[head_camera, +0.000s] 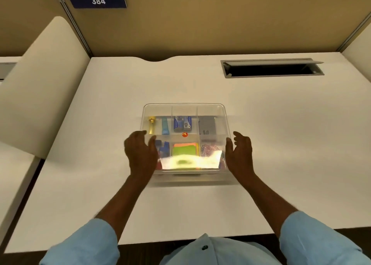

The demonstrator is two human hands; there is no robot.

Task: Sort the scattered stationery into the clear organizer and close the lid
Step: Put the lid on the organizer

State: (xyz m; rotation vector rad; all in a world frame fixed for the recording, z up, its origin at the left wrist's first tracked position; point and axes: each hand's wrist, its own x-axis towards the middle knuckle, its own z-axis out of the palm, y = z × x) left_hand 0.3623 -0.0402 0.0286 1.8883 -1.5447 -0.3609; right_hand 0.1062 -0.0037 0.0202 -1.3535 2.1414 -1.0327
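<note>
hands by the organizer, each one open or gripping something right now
Left hand: open, thumb over the organizer left edge.
Right hand: open, beside its right edge.

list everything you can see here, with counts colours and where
organizer: 1, clear, desk centre
yellow tube: 1, far-left compartment
teal tube: 1, same compartment
small boxes: 2, blue, far-middle
grey box: 1, far-right
blue items: count unclear, near-left
sticky notes: stack, green on orange, near-middle
paper clips: pile, mostly pink, near-right
dot: 1, red, organizer centre
desk: 1, white
cable hatch: 1, grey, far right
sign: 1, blue, partition
left hand: organizer's left edge
right hand: organizer's right edge
</note>
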